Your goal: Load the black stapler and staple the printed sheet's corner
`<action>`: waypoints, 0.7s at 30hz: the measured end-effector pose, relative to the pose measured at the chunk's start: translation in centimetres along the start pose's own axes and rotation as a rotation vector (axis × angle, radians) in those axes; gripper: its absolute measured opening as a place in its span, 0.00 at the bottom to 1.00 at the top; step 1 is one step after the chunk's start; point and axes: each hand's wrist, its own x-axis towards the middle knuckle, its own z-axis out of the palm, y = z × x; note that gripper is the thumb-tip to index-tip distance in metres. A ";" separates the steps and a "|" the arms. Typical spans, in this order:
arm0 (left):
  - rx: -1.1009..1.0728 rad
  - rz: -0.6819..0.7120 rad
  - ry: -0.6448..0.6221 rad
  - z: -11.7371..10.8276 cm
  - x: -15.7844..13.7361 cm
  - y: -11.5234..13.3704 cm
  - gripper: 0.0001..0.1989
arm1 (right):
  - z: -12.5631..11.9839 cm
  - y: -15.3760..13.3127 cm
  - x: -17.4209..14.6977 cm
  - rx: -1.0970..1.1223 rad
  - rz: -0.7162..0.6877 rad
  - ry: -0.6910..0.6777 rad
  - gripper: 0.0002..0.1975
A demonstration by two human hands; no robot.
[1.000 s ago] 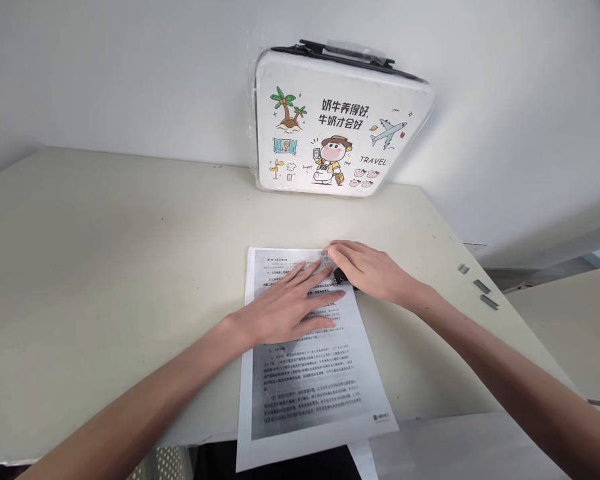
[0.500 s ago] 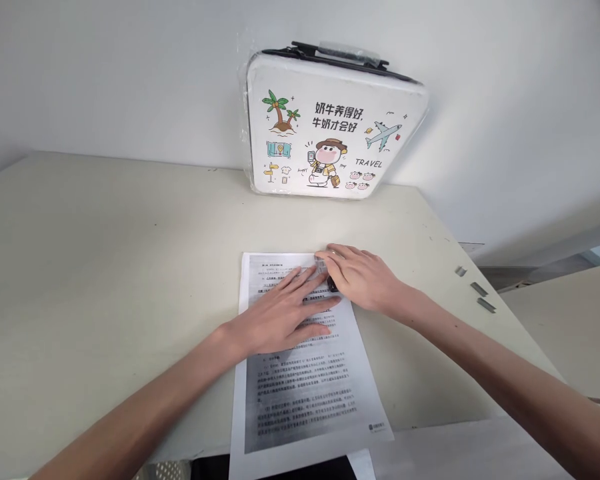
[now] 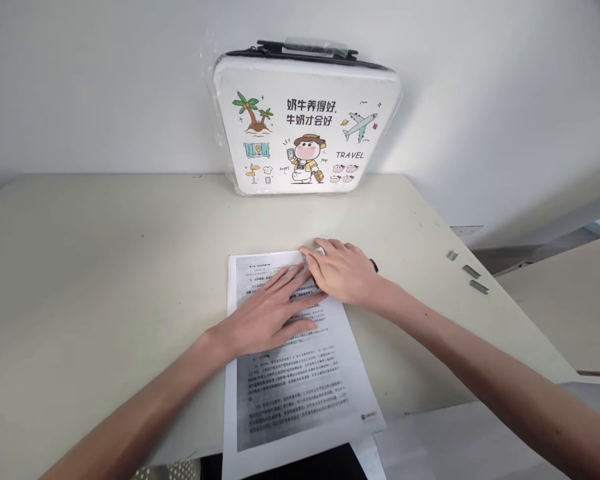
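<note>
At the left, a broad stretch of pale desk [image 3: 105, 300] runs back to the wall. The left forearm crosses its near part, and the left hand [image 3: 273, 317] lies flat on a printed sheet [image 3: 293, 407], fingers spread and straight, pinning the page without gripping anything. The sheet lies near the middle of the desk, its bottom edge overhanging the near side above dark cloth [image 3: 325, 460]. On the far side, a white cartoon-printed travel case [image 3: 307, 127] in clear wrap stands by the wall.

Right of the left hand, the right hand [image 3: 345, 273] meets it at the sheet's far right corner. Its fingers are bent and close together over what looks like a black stapler [image 3: 374, 265], mostly hidden; how firmly it is held I cannot tell. Half a second ago no black end showed to the right of this hand; now one pokes out there. That suggests the hand or tool has turned, while the left hand keeps the page steady and the work stays at that corner.

Farther right, three short grey staple strips [image 3: 471, 271] lie apart from the hands near the desk's right edge.
</note>
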 end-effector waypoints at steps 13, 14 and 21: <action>0.057 0.011 -0.011 -0.9 -2.2 -1.4 0.27 | 1.8 6.9 -5.5 0.475 -0.150 0.215 0.16; 0.060 0.001 -0.009 -1.0 -2.5 -1.4 0.27 | 2.3 7.3 -5.8 0.494 -0.121 0.234 0.17; 0.082 -0.260 0.080 -2.3 -7.7 0.2 0.29 | 3.1 8.1 -6.7 0.529 0.003 0.330 0.15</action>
